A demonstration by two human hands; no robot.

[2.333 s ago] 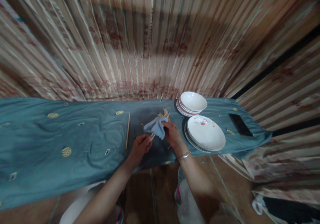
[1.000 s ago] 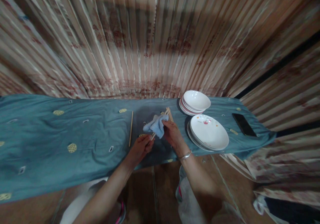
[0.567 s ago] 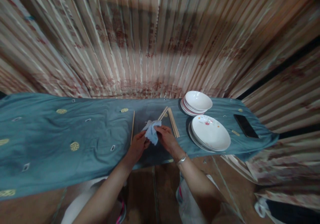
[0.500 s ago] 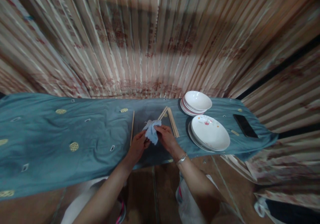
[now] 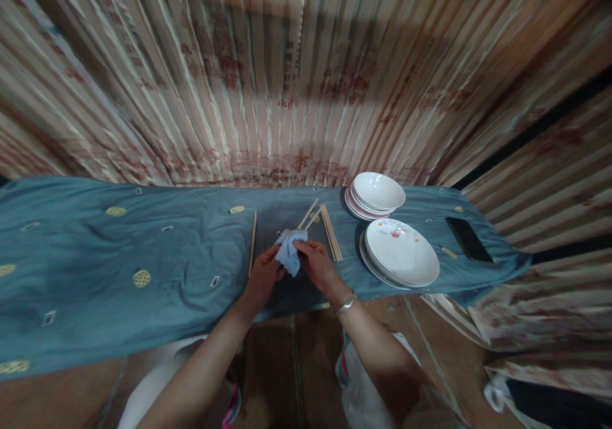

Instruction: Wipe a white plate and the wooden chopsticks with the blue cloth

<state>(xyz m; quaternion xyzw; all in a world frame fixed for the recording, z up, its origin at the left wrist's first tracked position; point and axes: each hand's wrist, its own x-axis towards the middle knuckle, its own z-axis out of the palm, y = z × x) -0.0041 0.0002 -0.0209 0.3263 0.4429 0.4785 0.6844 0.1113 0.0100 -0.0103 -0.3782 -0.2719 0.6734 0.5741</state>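
Note:
A crumpled light blue cloth (image 5: 289, 254) is bunched between my two hands above the table. My left hand (image 5: 264, 275) is closed on its left side, and my right hand (image 5: 314, 261) pinches its right side. Two chopsticks (image 5: 308, 214) stick out beyond the cloth, their tips spread apart; their lower ends are hidden by the cloth and fingers. Right of my hands lies a row of several chopsticks (image 5: 331, 232) side by side. To the left, near my left hand, other wooden chopsticks (image 5: 253, 241) lie lengthwise, close together.
Stacked bowls (image 5: 377, 193) stand at the back right, with stacked floral plates (image 5: 402, 254) in front of them. A black phone (image 5: 468, 239) lies farther right. A blue-green patterned cloth (image 5: 182, 301) covers the table, and a pleated curtain (image 5: 268, 97) hangs behind it.
The two chopsticks in the cloth have spread apart at their tips, one now reaching farther out. Both hands keep nearly the same place.

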